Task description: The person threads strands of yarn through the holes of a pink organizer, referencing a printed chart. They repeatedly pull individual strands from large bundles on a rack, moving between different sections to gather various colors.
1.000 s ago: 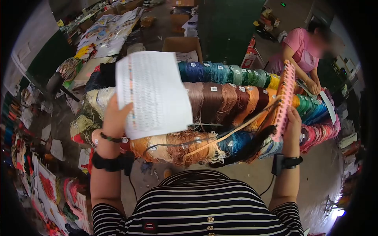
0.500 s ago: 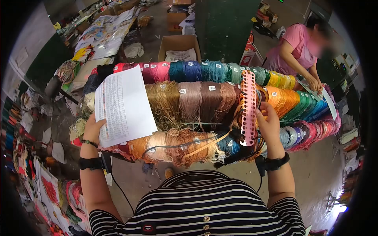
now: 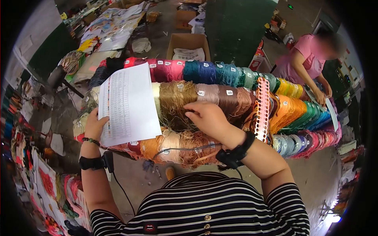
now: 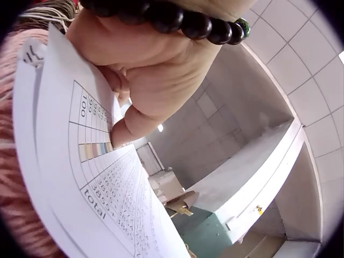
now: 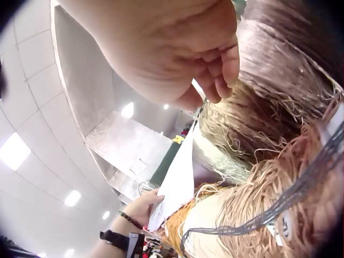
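Observation:
My left hand [image 3: 94, 125] pinches a small stack of printed sheets [image 3: 136, 98] at its left edge, thumb on top. In the left wrist view the top sheet [image 4: 64, 161] shows a table with numbers and a column of color patches. My right hand [image 3: 212, 120] hovers close over the olive-brown thread hanks [image 3: 173, 94], its fingers loosely bent and nothing visible between them. A pink strip with holes along both edges [image 3: 262, 112] lies across the thread rack, right of that hand, with dark and orange threads hanging by it.
Rows of colored thread hanks with small white labels fill the rack, including orange ones [image 3: 286, 110]. A grey thread bundle [image 3: 185, 148] lies along the front row. Behind the rack stands a cardboard box [image 3: 189, 41]. A person in pink [image 3: 305, 59] works at the far right end.
The pink strip was in my right hand and now rests on the rack. My right hand has moved left to the brown threads. The sheets have swung left and lower with my left hand.

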